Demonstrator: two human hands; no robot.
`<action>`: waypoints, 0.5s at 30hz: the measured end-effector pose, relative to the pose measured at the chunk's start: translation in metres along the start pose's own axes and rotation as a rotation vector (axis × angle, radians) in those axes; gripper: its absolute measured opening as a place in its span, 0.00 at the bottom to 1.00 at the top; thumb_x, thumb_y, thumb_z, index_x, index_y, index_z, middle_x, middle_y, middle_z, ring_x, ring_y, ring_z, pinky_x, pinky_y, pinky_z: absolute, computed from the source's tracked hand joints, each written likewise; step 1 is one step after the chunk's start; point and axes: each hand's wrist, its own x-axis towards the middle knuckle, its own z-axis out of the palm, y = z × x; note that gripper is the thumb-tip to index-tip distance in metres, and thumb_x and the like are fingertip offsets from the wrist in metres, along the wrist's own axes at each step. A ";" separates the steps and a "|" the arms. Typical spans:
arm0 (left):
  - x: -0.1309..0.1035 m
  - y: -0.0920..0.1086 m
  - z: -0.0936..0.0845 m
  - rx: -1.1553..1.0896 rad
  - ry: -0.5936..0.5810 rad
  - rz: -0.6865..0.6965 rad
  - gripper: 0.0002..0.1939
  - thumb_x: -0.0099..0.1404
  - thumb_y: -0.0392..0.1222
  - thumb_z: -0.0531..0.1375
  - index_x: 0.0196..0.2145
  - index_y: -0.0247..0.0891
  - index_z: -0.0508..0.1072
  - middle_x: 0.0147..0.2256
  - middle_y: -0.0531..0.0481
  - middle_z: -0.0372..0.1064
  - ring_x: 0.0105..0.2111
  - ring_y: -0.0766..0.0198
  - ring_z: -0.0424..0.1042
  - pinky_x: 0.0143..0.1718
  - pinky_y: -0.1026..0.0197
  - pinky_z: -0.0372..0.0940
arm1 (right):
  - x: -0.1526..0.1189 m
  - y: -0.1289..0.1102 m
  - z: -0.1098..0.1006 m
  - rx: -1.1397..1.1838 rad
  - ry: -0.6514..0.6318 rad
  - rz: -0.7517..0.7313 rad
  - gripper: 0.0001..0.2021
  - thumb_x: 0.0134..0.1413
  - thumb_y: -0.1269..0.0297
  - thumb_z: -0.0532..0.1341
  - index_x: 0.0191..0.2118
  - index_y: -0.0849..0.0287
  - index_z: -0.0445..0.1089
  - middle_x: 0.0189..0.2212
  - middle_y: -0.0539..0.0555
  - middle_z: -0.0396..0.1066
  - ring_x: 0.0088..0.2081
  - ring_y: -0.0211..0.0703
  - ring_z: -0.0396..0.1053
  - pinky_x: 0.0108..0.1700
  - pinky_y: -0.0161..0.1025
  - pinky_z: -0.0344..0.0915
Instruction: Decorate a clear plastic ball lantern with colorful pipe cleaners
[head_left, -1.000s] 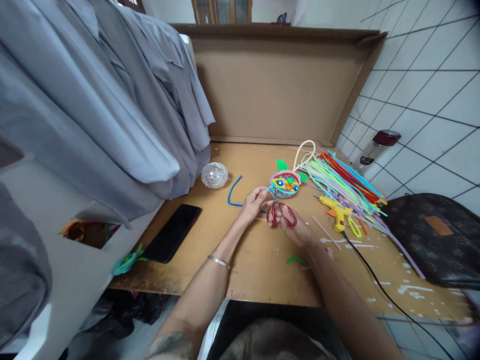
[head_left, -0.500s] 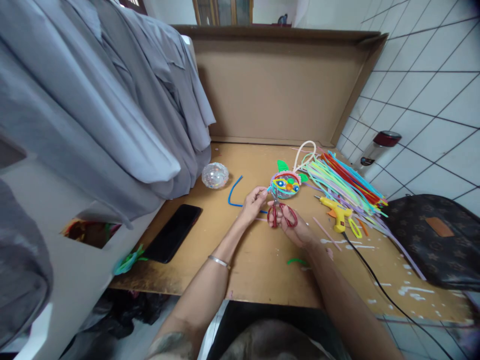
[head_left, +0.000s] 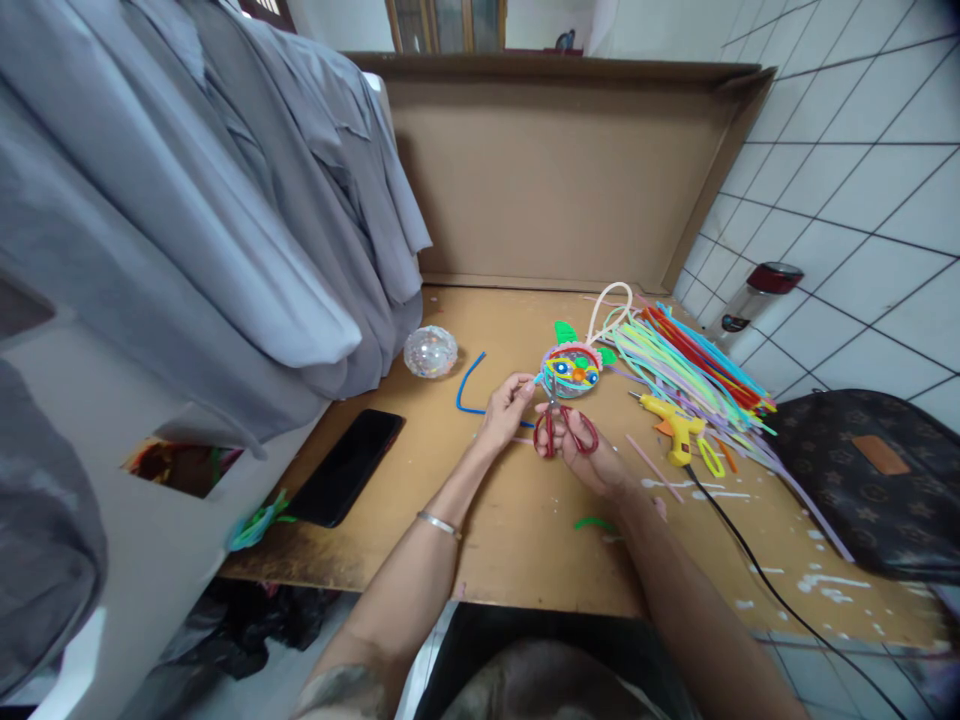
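My left hand (head_left: 507,412) is closed in a pinch on a short light-blue pipe cleaner (head_left: 538,380); most of that piece is hidden by the fingers. My right hand (head_left: 594,462) grips red-handled scissors (head_left: 550,434), fingers through the loops and blades pointing away from me at the light-blue piece. Just beyond the blades lies a clear round ornament (head_left: 576,388) decorated as a face, with yellow-rimmed eyes, an orange nose, green leaf shapes and a cream loop. A bent blue pipe cleaner (head_left: 466,392) rests left of my left hand.
A clear faceted bowl (head_left: 430,352) and a black phone (head_left: 348,468) lie to the left. At right are a pile of coloured pipe cleaners (head_left: 675,360), a yellow glue gun (head_left: 681,430) with its cord, and a dark bag (head_left: 870,480). Grey cloth (head_left: 285,200) hangs at left.
The scissor handles have spread slightly wider in my right hand. My left hand, the light-blue piece and the ornament stay in nearly the same place.
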 end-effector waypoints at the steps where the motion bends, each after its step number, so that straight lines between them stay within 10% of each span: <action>1: -0.001 0.001 0.000 0.027 -0.008 0.017 0.21 0.65 0.58 0.54 0.41 0.37 0.73 0.32 0.51 0.71 0.32 0.66 0.67 0.35 0.65 0.62 | 0.000 0.000 0.000 0.001 0.002 -0.001 0.28 0.53 0.38 0.59 0.48 0.56 0.68 0.28 0.53 0.71 0.32 0.44 0.70 0.35 0.41 0.63; 15: -0.008 0.010 0.006 -0.012 -0.140 -0.069 0.24 0.63 0.58 0.56 0.42 0.34 0.76 0.32 0.45 0.77 0.35 0.58 0.76 0.42 0.58 0.68 | 0.002 -0.002 0.007 0.179 0.023 -0.077 0.23 0.54 0.38 0.59 0.39 0.55 0.71 0.25 0.50 0.68 0.27 0.39 0.66 0.33 0.39 0.62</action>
